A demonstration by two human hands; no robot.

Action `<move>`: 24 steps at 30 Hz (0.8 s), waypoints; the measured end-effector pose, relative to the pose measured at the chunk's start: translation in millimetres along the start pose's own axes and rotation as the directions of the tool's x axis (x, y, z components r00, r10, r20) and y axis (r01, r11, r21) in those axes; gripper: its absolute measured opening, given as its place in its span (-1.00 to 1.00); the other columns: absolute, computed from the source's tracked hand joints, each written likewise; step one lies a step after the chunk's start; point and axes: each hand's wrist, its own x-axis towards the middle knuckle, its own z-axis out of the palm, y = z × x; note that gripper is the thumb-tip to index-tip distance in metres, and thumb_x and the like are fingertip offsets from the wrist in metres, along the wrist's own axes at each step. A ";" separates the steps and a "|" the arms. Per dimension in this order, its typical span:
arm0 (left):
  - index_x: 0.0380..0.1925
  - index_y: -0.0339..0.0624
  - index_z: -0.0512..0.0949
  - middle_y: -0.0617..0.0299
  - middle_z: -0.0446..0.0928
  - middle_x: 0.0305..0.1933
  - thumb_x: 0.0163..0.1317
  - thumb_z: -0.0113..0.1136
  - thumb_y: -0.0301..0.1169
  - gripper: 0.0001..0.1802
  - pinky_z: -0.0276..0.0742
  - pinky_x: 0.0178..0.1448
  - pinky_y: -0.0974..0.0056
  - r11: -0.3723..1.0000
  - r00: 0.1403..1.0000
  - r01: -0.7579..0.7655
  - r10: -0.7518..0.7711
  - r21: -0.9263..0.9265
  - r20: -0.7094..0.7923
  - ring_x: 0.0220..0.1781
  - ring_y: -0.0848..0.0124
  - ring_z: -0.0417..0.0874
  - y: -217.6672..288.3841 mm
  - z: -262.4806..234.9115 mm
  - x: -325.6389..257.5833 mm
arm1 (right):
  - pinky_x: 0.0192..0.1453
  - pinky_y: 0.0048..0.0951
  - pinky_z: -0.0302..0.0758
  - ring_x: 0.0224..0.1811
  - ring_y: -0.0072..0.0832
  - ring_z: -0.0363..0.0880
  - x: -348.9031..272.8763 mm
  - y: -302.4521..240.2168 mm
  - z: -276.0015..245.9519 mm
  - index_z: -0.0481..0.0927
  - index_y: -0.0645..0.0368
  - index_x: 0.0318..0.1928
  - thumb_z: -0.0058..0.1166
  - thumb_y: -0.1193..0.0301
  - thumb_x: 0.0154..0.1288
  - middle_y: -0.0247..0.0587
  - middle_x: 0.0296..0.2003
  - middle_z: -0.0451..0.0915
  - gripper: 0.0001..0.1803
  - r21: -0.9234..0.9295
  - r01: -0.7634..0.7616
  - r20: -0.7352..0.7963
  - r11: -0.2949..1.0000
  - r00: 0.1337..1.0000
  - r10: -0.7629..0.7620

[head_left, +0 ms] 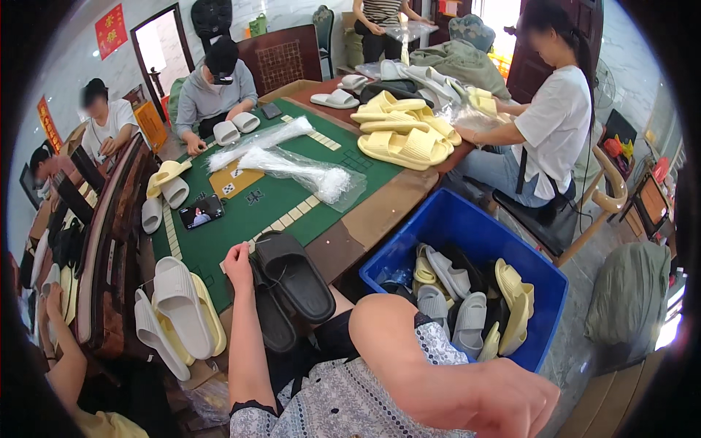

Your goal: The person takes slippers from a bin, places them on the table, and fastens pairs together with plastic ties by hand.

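Near the lower centre of the frame a pair of black slippers lies at the near edge of the green table top (321,226), one partly over the other. The upper black slipper (314,292) has its long axis running from upper left to lower right, its strapped toe end toward the top of the frame and its open heel toward the lower right. The lower black slipper (272,321) is turned nearer to vertical, heel down, just left of and beneath its mate. The left hand (237,267) is at the toe end of the pair, its fingers curled and the tips drawn together on a thin strand (258,241) that reaches the upper slipper's strap. The right hand (504,398), blurred at the lower right, is well apart from the pair with fingers bent inward; whether it grips anything I cannot tell. Left of the black pair, grey slippers (179,303) and a cream slipper (212,314) slant the same way, upper left to lower right. A blue bin (467,215) of mixed slippers stands at right, and a clear bag of white strips (328,182) lies mid-table.
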 end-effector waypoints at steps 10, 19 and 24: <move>-0.38 -0.33 0.62 0.38 0.54 -0.46 0.28 0.24 -0.31 -0.75 0.37 -0.26 0.44 0.997 0.999 -0.005 0.008 0.073 -0.038 -0.38 0.61 0.44 2.0 -1.9 -2.1 | -0.28 -0.36 0.42 -0.40 -0.41 0.46 -63.5 -108.4 -89.7 0.44 0.17 -0.41 0.03 0.52 0.20 -0.28 -0.43 0.48 -0.94 -0.688 -0.580 -0.007 0.437 0.607 0.795; -0.39 -0.30 0.63 0.43 0.52 -0.48 0.28 0.23 -0.32 -0.77 0.32 -0.29 0.47 1.000 1.000 0.001 -0.001 0.025 -0.009 -0.41 0.64 0.42 9.3 7.7 -3.0 | -0.35 -0.51 0.45 -0.50 -0.62 0.49 -191.0 -252.4 -254.3 0.58 0.24 -0.31 0.18 0.34 0.26 -0.29 -0.52 0.56 -0.81 -0.596 -0.204 -0.676 -0.776 -0.394 0.623; -0.34 -0.33 0.62 0.31 0.57 -0.41 0.28 0.23 -0.33 -0.77 0.40 -0.24 0.43 0.994 0.999 -0.008 0.011 0.109 -0.031 -0.37 0.58 0.48 28.9 6.8 -6.2 | -0.36 -0.45 0.46 -0.52 -0.49 0.54 -205.5 -284.7 -263.1 0.60 0.23 -0.33 0.18 0.32 0.24 -0.21 -0.56 0.59 -0.79 -0.557 -0.174 -0.739 -0.812 -0.343 0.580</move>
